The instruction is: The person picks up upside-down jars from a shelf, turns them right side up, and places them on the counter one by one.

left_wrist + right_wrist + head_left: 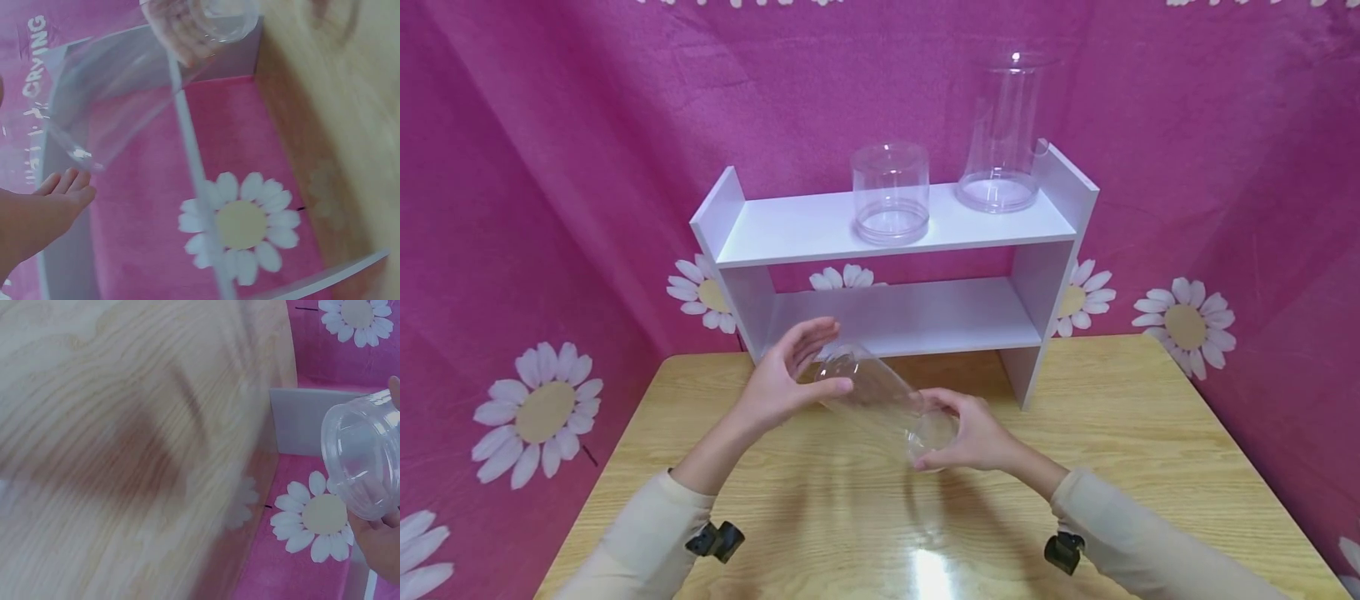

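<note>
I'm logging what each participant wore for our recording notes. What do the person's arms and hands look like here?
Both arms wear long cream sleeves reaching to the wrists. A small black clip-like mount sits under the left wrist and another under the right. The left hand and right hand are bare: no gloves, rings or watch visible.

Item count: clear containers, shelf unit, worktop, hands.
Three clear plastic containers: one short jar [890,202] and one tall cylinder [1002,133] on the shelf unit [790,229], one long cylinder [880,400] over the worktop [1150,433]. One shelf unit, two tiers. Two hands: left hand [786,379], right hand [973,433].
</note>
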### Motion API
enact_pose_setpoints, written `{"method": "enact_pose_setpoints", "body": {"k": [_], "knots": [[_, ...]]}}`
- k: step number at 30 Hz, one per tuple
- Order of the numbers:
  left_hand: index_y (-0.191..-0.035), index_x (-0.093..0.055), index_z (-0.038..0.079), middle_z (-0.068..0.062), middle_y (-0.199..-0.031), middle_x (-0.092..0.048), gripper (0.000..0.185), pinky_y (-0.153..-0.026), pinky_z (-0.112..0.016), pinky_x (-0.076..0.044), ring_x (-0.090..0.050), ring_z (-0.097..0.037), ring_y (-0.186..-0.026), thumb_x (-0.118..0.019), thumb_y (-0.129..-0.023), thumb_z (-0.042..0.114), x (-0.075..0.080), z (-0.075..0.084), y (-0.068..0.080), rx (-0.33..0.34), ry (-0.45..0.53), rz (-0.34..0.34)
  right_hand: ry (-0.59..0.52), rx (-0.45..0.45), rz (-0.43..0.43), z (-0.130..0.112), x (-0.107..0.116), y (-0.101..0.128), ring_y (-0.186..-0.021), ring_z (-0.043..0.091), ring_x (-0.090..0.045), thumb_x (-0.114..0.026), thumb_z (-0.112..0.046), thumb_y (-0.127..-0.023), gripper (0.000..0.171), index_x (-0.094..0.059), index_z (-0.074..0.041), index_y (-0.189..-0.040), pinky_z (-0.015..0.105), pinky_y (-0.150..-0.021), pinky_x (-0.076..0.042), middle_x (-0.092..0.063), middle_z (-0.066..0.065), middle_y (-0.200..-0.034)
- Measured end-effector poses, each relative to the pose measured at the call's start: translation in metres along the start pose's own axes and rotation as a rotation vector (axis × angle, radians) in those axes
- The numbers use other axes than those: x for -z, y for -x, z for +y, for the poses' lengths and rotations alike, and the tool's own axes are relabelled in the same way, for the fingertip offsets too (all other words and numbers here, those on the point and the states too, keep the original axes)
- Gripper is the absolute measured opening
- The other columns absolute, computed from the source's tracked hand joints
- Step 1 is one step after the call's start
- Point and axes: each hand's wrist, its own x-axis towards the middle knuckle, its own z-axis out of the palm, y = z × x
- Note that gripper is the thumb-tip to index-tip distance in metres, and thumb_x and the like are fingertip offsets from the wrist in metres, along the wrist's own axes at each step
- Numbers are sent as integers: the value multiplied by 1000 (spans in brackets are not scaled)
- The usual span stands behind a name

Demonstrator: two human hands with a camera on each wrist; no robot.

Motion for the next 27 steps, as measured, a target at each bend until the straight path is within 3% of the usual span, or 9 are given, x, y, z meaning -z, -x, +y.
{"method": "enact_pose_setpoints", "body": {"k": [3,5,9,14,19,27], "knots": [[-144,-37,8,-10,-150,-43,85,-121,-40,-28,-36,-25,-143,-83,-74,17,-3,10,0,-48,-149,7,91,41,36,-1,3,-2,-107,24,-65,-93,-29,-54,85,-58,-3,-127,35,-95,-55,-69,9,-118],[-144,-38,10,-8,-150,-45,88,-119,-44,-31,-39,-24,-142,-86,-71,22,-8,15,0,-98,-281,6,158,60,59,-2,6,-3,-102,21,-66,-94,-32,-53,84,-59,-5,-125,32,-88,-56,-71,8,-114],[-145,-37,8,-11,-147,-46,97,-114,-49,-38,-44,-28,-137,-88,-66,33,-19,21,-2,-207,-548,-37,254,81,78,-6,11,-4,-98,20,-66,-93,-35,-53,84,-61,-7,-124,31,-81,-55,-71,7,-113],[-145,-35,4,-12,-147,-46,99,-116,-45,-37,-44,-29,-137,-85,-68,41,-35,20,-2,-274,-891,-133,317,100,95,-13,17,-5,-105,23,-64,-93,-30,-52,84,-60,-6,-125,40,-89,-55,-68,9,-119],[-143,-37,0,-12,-143,-50,99,-117,-44,-36,-48,-26,-134,-82,-69,48,-54,11,-4,-374,-1260,-187,385,89,89,-23,18,-5,-111,24,-59,-93,-26,-54,84,-58,-7,-127,43,-94,-53,-66,7,-123],[-138,-44,0,-10,-128,-59,100,-109,-37,-45,-57,-24,-119,-74,-69,65,-79,0,-4,-350,-1627,-225,508,120,89,-30,14,-3,-114,26,-58,-92,-28,-55,82,-58,-7,-127,47,-100,-49,-65,7,-122]]}}
